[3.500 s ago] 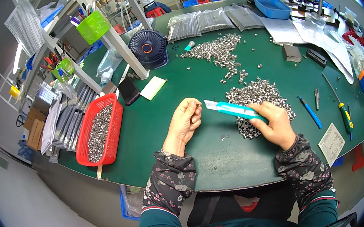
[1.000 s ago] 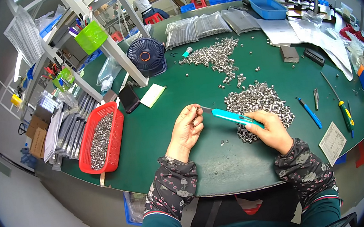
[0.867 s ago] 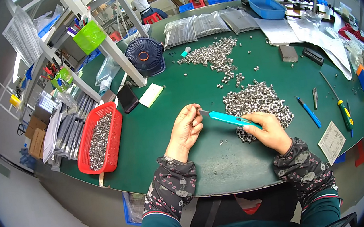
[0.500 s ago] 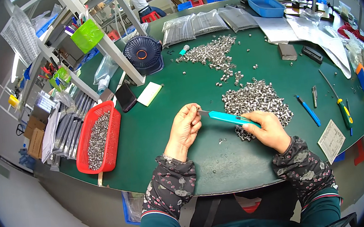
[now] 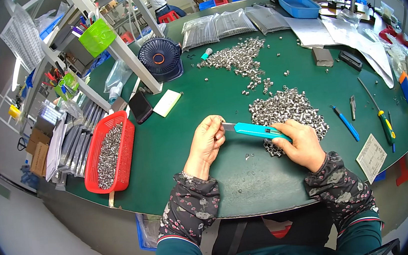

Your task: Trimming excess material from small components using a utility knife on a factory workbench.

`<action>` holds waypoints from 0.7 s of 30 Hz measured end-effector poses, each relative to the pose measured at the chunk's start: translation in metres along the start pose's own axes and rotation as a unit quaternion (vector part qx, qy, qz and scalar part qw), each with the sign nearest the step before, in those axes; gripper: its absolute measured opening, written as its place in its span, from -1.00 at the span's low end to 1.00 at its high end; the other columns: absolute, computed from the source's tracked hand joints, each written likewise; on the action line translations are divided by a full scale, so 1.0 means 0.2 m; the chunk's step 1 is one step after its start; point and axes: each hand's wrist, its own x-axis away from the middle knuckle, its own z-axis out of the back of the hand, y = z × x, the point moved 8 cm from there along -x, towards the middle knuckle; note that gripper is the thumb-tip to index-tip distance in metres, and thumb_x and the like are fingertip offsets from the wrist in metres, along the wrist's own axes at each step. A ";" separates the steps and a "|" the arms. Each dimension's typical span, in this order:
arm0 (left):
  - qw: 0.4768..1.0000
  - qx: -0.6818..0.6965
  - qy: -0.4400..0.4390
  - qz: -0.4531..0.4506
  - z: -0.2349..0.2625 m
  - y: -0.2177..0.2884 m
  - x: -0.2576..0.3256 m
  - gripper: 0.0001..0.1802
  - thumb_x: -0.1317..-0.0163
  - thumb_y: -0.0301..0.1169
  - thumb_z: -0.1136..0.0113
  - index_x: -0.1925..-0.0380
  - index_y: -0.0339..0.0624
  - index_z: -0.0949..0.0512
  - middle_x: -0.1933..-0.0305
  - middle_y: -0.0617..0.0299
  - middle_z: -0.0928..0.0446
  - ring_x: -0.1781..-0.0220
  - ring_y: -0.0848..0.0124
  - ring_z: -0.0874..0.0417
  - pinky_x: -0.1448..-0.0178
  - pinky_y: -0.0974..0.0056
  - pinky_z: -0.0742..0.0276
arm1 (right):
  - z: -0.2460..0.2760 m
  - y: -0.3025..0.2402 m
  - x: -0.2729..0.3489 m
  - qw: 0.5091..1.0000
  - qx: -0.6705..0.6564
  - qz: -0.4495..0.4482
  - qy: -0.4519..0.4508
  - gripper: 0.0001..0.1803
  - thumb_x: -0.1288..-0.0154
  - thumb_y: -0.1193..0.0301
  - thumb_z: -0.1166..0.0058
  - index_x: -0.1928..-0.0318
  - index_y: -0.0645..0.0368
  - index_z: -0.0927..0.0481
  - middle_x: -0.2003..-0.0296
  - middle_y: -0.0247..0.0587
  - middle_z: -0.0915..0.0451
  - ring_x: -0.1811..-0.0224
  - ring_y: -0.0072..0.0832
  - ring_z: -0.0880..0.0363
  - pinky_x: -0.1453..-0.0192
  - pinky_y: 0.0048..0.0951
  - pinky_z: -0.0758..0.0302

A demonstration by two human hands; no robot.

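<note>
My right hand (image 5: 302,145) is closed round a turquoise utility knife (image 5: 254,130), its blade pointing left. The blade tip meets a small metal piece pinched in the fingertips of my left hand (image 5: 207,141); most of that piece is hidden by the fingers. Just beyond my right hand lies a heap of small metal rings (image 5: 287,108), partly covered by the hand. To the left, a red plastic basket (image 5: 129,153) holds many similar metal pieces. Tiny shavings (image 5: 249,157) lie on the green table (image 5: 167,157) between my hands.
A second scatter of metal pieces (image 5: 239,58) spreads farther back. At left stand a dark fan (image 5: 160,59), a phone (image 5: 140,107) and a notepad (image 5: 166,103). On the right lie a blue-handled tool (image 5: 346,124), a screwdriver (image 5: 386,126) and a paper slip (image 5: 371,158). Two people sit far behind.
The knife has turned slightly in my right hand, so more of its broad side shows. Both hands stay in nearly the same place.
</note>
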 end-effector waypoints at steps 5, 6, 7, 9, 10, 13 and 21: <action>1.000 -0.023 0.011 0.005 0.00 0.00 0.00 -0.82 -0.23 -0.31 -0.03 0.46 -0.17 -0.42 0.60 0.41 -0.27 0.64 0.69 -0.19 0.69 0.61 0.00 | 0.01 -0.01 0.00 1.000 0.017 0.009 0.008 -0.74 -0.07 0.29 -0.08 0.20 0.07 -0.53 0.54 -0.24 -0.41 0.55 -0.26 -0.46 0.53 -0.30 -0.35; 1.000 -0.023 0.012 0.006 -0.01 0.01 0.01 -0.82 -0.23 -0.31 -0.03 0.46 -0.17 -0.42 0.60 0.41 -0.27 0.64 0.69 -0.19 0.69 0.61 0.00 | 0.01 -0.01 0.00 1.000 0.017 0.008 0.008 -0.74 -0.07 0.29 -0.08 0.20 0.07 -0.53 0.54 -0.24 -0.41 0.55 -0.26 -0.46 0.53 -0.30 -0.35; 0.999 -0.028 0.015 0.009 0.00 0.01 0.01 -0.81 -0.24 -0.31 -0.03 0.47 -0.16 -0.42 0.60 0.41 -0.27 0.65 0.69 -0.18 0.69 0.61 0.00 | 0.01 -0.01 0.00 1.000 0.020 0.011 0.008 -0.74 -0.07 0.30 -0.08 0.20 0.07 -0.52 0.54 -0.23 -0.40 0.55 -0.26 -0.46 0.53 -0.30 -0.35; 0.999 -0.033 0.018 0.013 0.00 0.01 0.01 -0.81 -0.24 -0.31 -0.02 0.48 -0.15 -0.42 0.61 0.40 -0.26 0.66 0.69 -0.18 0.69 0.60 0.01 | 0.01 -0.01 0.00 1.000 0.023 0.012 0.008 -0.74 -0.06 0.30 -0.09 0.20 0.07 -0.52 0.54 -0.23 -0.40 0.56 -0.26 -0.45 0.53 -0.30 -0.35; 0.999 -0.046 0.020 0.013 0.00 0.01 0.01 -0.80 -0.24 -0.30 -0.02 0.49 -0.15 -0.41 0.62 0.40 -0.26 0.67 0.69 -0.17 0.70 0.60 0.01 | 0.01 -0.01 0.00 1.000 0.023 0.015 0.009 -0.74 -0.06 0.30 -0.09 0.20 0.07 -0.52 0.55 -0.23 -0.39 0.56 -0.26 -0.45 0.53 -0.30 -0.35; 0.997 -0.070 0.021 0.012 -0.01 0.02 0.01 -0.79 -0.25 -0.29 -0.01 0.51 -0.14 -0.41 0.64 0.41 -0.24 0.70 0.69 -0.15 0.71 0.60 0.03 | 0.01 -0.02 0.00 1.000 0.022 0.019 0.009 -0.74 -0.05 0.31 -0.10 0.21 0.07 -0.52 0.55 -0.23 -0.39 0.56 -0.25 -0.44 0.53 -0.29 -0.35; 0.993 -0.113 0.035 0.029 0.00 0.03 0.01 -0.73 -0.25 -0.27 0.01 0.56 -0.18 -0.38 0.69 0.39 -0.22 0.75 0.68 -0.11 0.74 0.57 0.05 | 0.01 -0.03 0.00 0.999 0.027 0.029 -0.005 -0.72 -0.04 0.31 -0.10 0.19 0.05 -0.50 0.55 -0.24 -0.38 0.53 -0.27 -0.45 0.52 -0.29 -0.35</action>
